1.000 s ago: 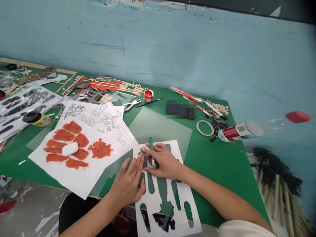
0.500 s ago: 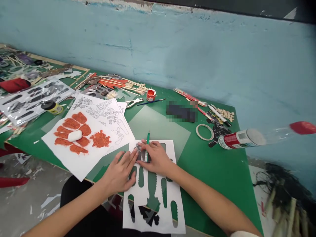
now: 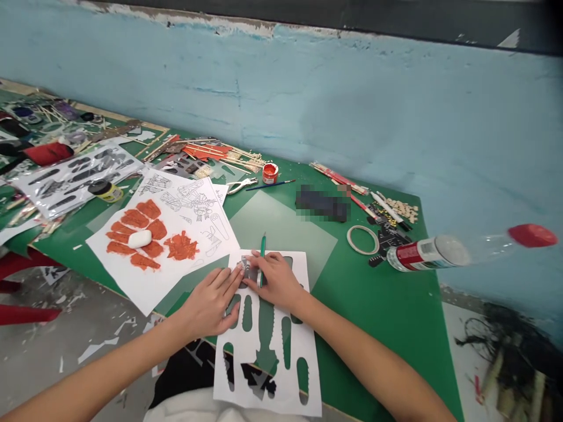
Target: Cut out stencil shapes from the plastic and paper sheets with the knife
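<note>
A white paper sheet (image 3: 290, 346) with several cut-out shapes lies at the table's front edge, its lower end hanging over it. At its upper left is a dark grey printed patch (image 3: 251, 271). My left hand (image 3: 213, 302) lies flat, fingers stretched, fingertips pressing on that patch. My right hand (image 3: 277, 278) pinches a slim green craft knife (image 3: 263, 246), held nearly upright over the patch; its blade tip is hidden. Under the paper, a translucent plastic sheet (image 3: 285, 220) reaches out toward the back.
Left of my hands, white paper (image 3: 149, 287) bears orange-painted shapes and a white case (image 3: 139, 238). Behind stand an orange paint jar (image 3: 270, 173), pliers (image 3: 241, 186) and a brush (image 3: 272, 184). Rightward lie a tape roll (image 3: 363, 240) and a plastic bottle (image 3: 422, 253). Clutter covers the far left.
The camera view has shifted slightly, showing more floor at left. Both hands keep nearly the same pose on the paper, and the craft knife stays in my right hand.
</note>
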`<state>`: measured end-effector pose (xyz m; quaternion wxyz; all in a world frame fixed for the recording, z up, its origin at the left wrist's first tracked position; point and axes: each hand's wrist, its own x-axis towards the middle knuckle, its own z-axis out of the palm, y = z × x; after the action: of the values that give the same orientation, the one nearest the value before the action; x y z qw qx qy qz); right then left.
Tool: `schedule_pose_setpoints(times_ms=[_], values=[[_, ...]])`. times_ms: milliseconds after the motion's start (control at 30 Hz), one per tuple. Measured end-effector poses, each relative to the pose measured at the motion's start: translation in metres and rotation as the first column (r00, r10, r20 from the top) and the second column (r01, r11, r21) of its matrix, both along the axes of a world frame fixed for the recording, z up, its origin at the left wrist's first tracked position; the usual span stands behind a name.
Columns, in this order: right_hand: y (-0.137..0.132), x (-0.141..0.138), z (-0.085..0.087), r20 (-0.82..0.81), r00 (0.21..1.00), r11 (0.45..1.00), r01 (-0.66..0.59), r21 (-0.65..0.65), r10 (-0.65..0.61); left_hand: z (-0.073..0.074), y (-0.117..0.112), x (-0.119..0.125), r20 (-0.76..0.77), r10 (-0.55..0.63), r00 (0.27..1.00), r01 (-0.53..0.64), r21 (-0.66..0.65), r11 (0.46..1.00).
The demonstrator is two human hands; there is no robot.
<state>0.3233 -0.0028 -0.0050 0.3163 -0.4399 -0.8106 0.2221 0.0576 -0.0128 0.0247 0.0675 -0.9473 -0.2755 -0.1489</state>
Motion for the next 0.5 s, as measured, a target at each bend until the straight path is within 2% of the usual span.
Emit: schedule_pose_setpoints(times_ms=[233, 500], values=[[-0.004, 0.003, 0.005, -0.001, 1.000, 0.999, -0.008, 0.031, 0.008, -0.003, 0.007, -0.001, 0.035, -0.036, 0.999, 0.035, 0.003, 0.999], [-0.007, 0.005, 0.011, -0.001, 1.000, 1.000, 0.013, 0.004, -0.013, -0.008, 0.020, -0.007, 0.063, -0.132, 0.989, 0.129, 0.041, 0.991]])
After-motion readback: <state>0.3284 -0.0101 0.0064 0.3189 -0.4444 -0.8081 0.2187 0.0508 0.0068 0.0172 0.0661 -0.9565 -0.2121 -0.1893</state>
